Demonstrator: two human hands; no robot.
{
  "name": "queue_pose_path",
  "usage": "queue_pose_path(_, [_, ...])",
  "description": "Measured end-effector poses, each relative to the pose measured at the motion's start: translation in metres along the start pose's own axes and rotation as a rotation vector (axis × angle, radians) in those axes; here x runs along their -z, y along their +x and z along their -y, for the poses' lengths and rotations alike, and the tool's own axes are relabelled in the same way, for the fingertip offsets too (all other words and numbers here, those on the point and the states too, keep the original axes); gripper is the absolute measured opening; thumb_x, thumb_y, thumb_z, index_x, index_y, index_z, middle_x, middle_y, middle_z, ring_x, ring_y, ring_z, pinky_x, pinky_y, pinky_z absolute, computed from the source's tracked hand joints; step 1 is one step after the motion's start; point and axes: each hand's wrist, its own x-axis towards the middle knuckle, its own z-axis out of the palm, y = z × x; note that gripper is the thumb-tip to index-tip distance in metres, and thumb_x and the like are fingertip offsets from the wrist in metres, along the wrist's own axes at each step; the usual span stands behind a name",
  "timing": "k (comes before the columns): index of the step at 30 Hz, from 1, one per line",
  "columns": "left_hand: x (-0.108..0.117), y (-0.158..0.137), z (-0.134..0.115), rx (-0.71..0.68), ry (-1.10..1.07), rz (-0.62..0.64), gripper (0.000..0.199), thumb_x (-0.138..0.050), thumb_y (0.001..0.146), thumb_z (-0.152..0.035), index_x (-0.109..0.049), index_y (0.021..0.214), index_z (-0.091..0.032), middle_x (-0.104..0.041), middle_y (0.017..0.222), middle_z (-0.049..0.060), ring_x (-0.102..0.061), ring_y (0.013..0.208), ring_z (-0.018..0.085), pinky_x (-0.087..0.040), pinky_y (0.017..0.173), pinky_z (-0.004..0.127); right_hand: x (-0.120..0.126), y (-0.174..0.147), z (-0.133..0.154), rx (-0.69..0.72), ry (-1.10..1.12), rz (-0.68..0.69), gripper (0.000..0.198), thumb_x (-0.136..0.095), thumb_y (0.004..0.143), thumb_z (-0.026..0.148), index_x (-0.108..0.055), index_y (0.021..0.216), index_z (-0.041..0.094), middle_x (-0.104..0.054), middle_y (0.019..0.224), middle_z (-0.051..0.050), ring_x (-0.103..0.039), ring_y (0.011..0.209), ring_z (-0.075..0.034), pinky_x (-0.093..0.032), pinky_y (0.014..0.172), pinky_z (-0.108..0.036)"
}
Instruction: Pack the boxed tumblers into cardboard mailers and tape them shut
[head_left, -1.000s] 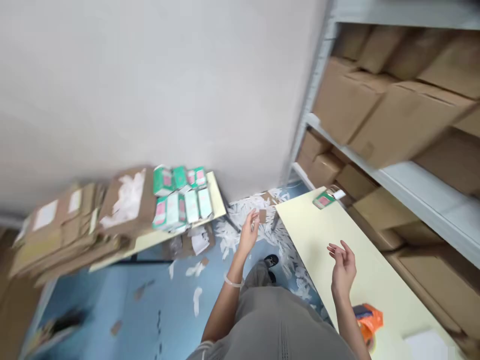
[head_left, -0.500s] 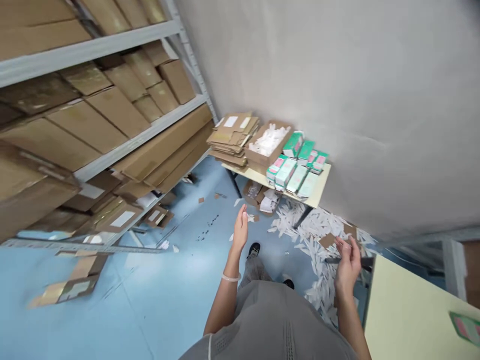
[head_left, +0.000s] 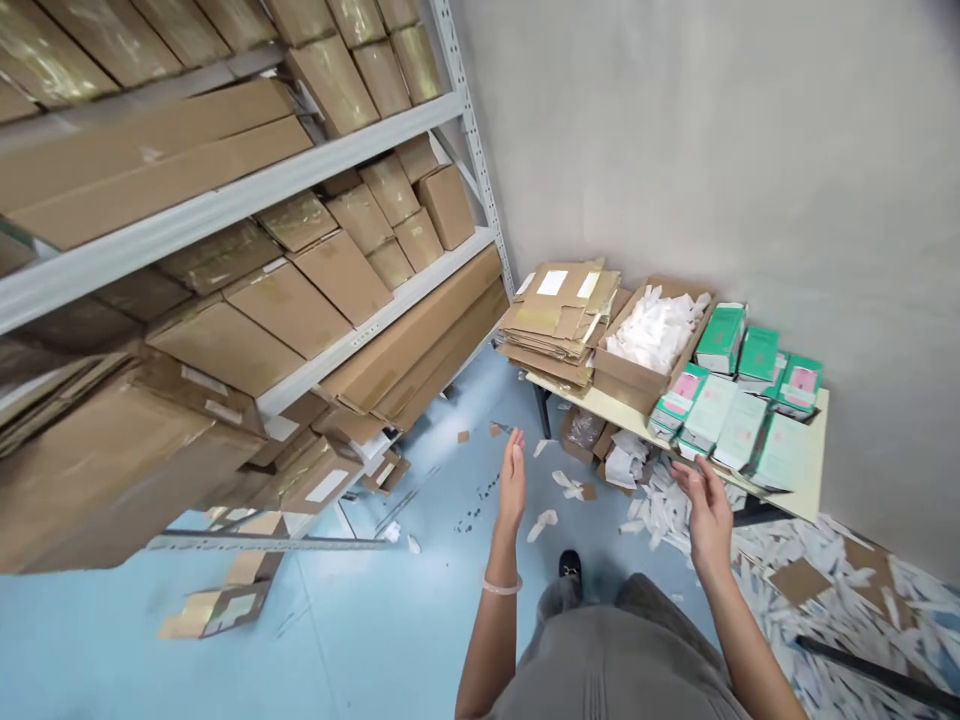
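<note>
My left hand (head_left: pixel 512 482) is held out in the air with its fingers stretched and nothing in it. A pale bracelet (head_left: pixel 501 587) circles that wrist. My right hand (head_left: pixel 706 508) is raised near the front edge of the table (head_left: pixel 806 480), its fingers loosely curved and apart, holding nothing. On that table stand several green and white boxes (head_left: pixel 739 430), a cardboard box (head_left: pixel 631 378) filled with white paper-like pieces (head_left: pixel 657 330), and a stack of flattened cardboard (head_left: pixel 559 310).
On the left a metal shelving rack (head_left: pixel 352 345) carries many brown cardboard boxes (head_left: pixel 289 310). White scraps (head_left: pixel 810 570) litter the floor at the right, with a cardboard piece (head_left: pixel 799 582) among them. Open cartons (head_left: pixel 585 432) sit beneath the table. A grey wall (head_left: pixel 675 140) rises behind.
The view has moved closer to the table with the green boxes and turned, so the rack looks larger. The pale table at the lower right has left the view. Both hands remain raised and bare.
</note>
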Motion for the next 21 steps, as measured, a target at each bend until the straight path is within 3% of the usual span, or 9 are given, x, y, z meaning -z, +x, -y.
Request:
queue_pose_path(5, [0.004, 0.086, -0.001, 0.144, -0.174, 0.034, 0.080, -0.019, 0.093, -0.075, -0.036, 0.152, -0.025, -0.039, 0.158, 0.015, -0.049, 0.138, 0.026, -0.044, 0.112, 0.043, -0.040, 0.042, 0.001, 0.004, -0.041, 0.009, 0.070, -0.064, 0.081, 0.062, -0.055, 0.138, 0.021, -0.071, 0.116, -0.011, -0.066, 0.108, -0.028, -0.042, 0.106, -0.050])
queue_pose_path(9, [-0.006, 0.149, -0.002, 0.159, -0.214, -0.014, 0.076, -0.016, 0.096, -0.071, -0.033, 0.154, -0.024, -0.037, 0.159, 0.014, -0.051, 0.137, 0.024, -0.047, 0.109, 0.040, -0.077, 0.088, 0.007, 0.022, -0.011, 0.008, 0.070, -0.063, 0.081, 0.062, -0.055, 0.136, 0.020, -0.070, 0.116, -0.012, -0.067, 0.105, -0.027, -0.044, 0.104, -0.051])
queue_pose_path(16, [-0.005, 0.243, -0.003, 0.157, -0.135, -0.053, 0.067, -0.022, 0.099, -0.064, -0.038, 0.152, -0.024, -0.044, 0.155, 0.013, -0.051, 0.137, 0.026, -0.043, 0.113, 0.046, -0.180, 0.165, 0.015, 0.073, -0.105, 0.205, 0.069, -0.060, 0.083, 0.063, -0.055, 0.137, 0.020, -0.071, 0.118, -0.012, -0.066, 0.108, -0.027, -0.046, 0.102, -0.049])
queue_pose_path(21, [0.001, 0.319, -0.008, 0.097, -0.016, -0.002, 0.069, -0.027, 0.098, -0.066, -0.037, 0.151, -0.023, -0.038, 0.159, 0.013, -0.042, 0.143, 0.024, -0.036, 0.118, 0.043, -0.251, 0.220, 0.012, 0.106, -0.169, 0.242, 0.070, -0.055, 0.085, 0.065, -0.053, 0.138, 0.021, -0.069, 0.123, -0.011, -0.063, 0.115, -0.026, -0.041, 0.108, -0.050])
